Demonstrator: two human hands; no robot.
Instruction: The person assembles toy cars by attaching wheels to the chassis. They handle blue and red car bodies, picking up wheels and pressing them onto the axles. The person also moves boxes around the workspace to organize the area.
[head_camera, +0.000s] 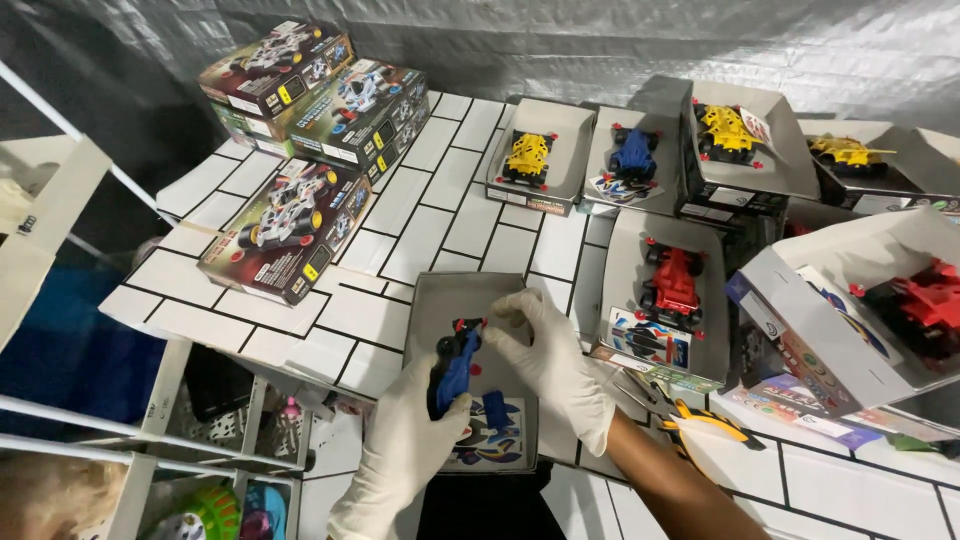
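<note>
Both my hands wear white gloves. My left hand (405, 430) grips a blue toy race car (455, 365) from below, holding it over an open grey box lid (450, 300). My right hand (545, 355) pinches the car's front end, near a small red wheel part. A loose blue piece (495, 408) and a sticker sheet (490, 445) lie in the lid under the car.
Open box lids at the back and right hold yellow (527, 155), blue (633, 152) and red (672, 280) cars. Sealed toy boxes (290, 225) are stacked at the back left. Yellow-handled cutters (700, 418) lie beside my right forearm. A white shelf frame (150, 440) stands at the left.
</note>
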